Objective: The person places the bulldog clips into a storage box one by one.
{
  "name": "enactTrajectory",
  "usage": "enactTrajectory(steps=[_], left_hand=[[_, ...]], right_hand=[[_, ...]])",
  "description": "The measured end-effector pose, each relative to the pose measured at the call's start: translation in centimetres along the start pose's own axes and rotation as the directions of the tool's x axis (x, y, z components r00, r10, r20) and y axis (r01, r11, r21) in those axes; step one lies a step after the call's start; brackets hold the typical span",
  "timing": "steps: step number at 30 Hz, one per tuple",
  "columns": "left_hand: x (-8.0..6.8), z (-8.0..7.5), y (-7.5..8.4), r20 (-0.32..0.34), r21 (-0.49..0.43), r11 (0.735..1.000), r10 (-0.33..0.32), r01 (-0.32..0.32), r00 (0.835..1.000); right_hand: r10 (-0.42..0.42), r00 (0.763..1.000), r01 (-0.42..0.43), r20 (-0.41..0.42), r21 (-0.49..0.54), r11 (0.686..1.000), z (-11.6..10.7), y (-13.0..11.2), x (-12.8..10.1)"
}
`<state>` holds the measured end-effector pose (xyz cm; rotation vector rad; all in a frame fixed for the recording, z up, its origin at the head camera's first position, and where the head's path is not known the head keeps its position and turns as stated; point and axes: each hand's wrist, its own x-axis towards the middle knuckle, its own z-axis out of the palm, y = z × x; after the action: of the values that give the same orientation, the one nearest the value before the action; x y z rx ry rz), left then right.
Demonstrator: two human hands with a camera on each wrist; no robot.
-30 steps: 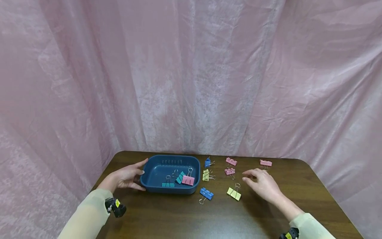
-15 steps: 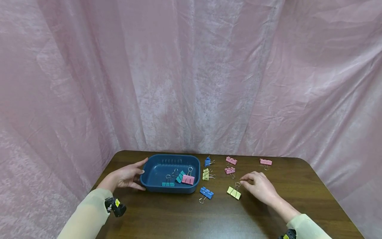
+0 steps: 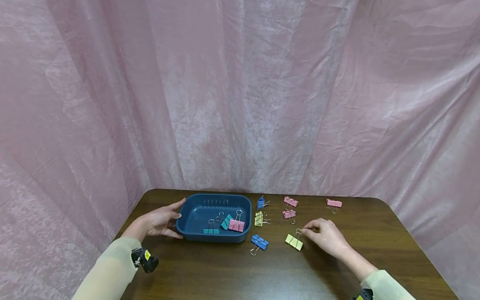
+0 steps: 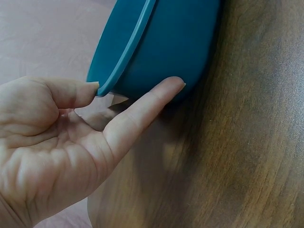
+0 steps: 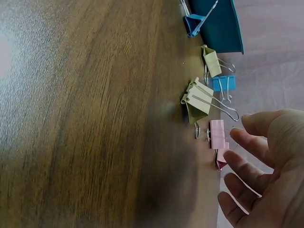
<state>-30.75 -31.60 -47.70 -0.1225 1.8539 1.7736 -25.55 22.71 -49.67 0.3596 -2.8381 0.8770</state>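
My left hand [image 3: 161, 221] is at the left end of a blue tray [image 3: 187, 239]. In the left wrist view its thumb touches the tray rim [image 4: 130, 45], and its little finger lies straight along the outer wall. Two teal binder clips [image 3: 211, 232] and a pink binder clip [image 3: 236, 226] lie inside. My right hand [image 3: 328, 237] hovers beside a yellow binder clip [image 3: 294, 242] on the table. In the right wrist view, the thumb and index fingertips are right at the end of this clip's wire handle [image 5: 230, 111], with a gap between them.
Right of the tray sit another yellow binder clip [image 3: 258, 219], a blue one [image 3: 261, 203] behind it and a blue one [image 3: 259, 242] in front. Pink binder clips [image 3: 288, 214] lie farther back, with one pink clip [image 3: 333, 203] far right. A pink curtain [image 3: 240, 104] hangs behind the table.
My right hand has come left and slightly down to the yellow clip's wire handle, its thumb and index finger drawing closer to it. The left hand and the tray have stayed put.
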Motion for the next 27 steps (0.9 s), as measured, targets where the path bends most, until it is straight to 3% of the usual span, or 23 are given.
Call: enactTrajectory(steps=[8, 27], left_hand=[[0.00, -0.03, -0.20, -0.004, -0.009, 1.000, 0.000, 0.000, 1.000], [-0.03, 0.04, -0.09, -0.004, 0.001, 1.000, 0.006, -0.006, 1.000]], right_hand=[[0.054, 0.998, -0.056, 0.036, 0.044, 0.997, 0.27, 0.29, -0.09], [0.079, 0.994, -0.086, 0.073, 0.109, 0.990, 0.42, -0.18, -0.01]])
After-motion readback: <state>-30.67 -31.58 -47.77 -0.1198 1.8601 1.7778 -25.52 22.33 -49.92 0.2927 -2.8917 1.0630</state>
